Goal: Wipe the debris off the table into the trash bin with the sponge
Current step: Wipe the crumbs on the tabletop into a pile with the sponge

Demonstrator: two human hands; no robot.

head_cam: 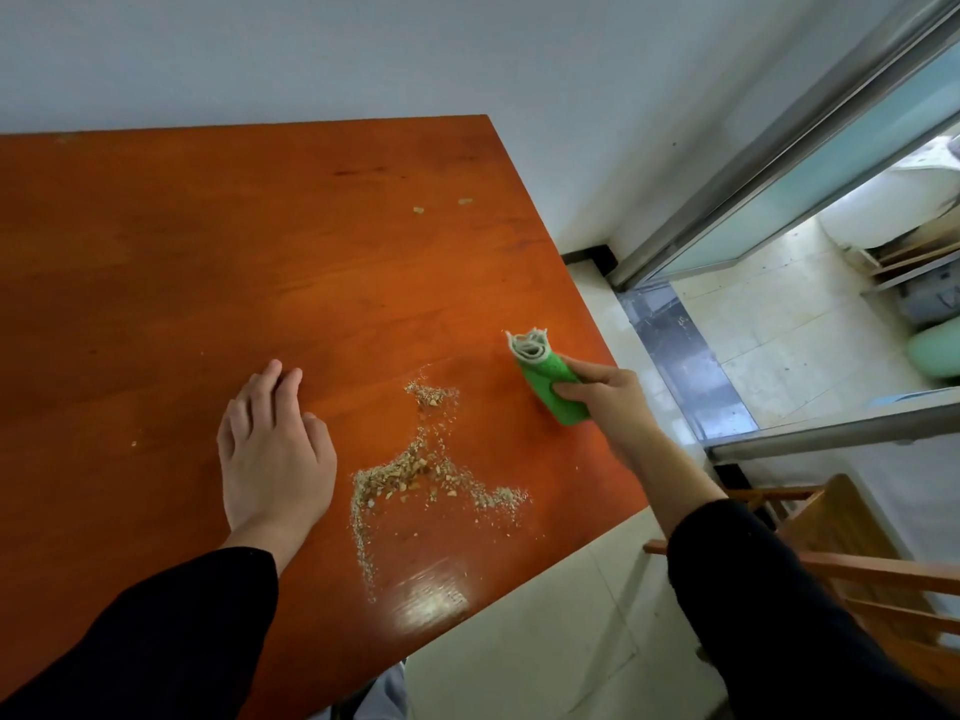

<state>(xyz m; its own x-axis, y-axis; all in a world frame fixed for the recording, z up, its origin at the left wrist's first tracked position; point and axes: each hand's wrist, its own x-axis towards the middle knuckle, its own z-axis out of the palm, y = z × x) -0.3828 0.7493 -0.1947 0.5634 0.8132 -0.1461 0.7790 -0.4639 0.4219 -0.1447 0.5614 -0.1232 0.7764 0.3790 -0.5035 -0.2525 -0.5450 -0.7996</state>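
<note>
A green sponge (546,380) with a pale folded end rests on the orange-brown table (218,252) close to its right edge, and my right hand (608,402) grips it. Tan crumbly debris (415,478) lies in a scattered heap and trails between my two hands, just left of the sponge. Two small crumbs (418,209) sit farther back on the table. My left hand (275,449) rests flat on the table to the left of the debris, fingers straight. No trash bin is in view.
The table's right edge (587,314) drops to a pale tiled floor (545,641). A wooden chair (852,553) stands at the lower right. A sliding glass door frame (779,163) runs along the right wall. A white wall is behind the table.
</note>
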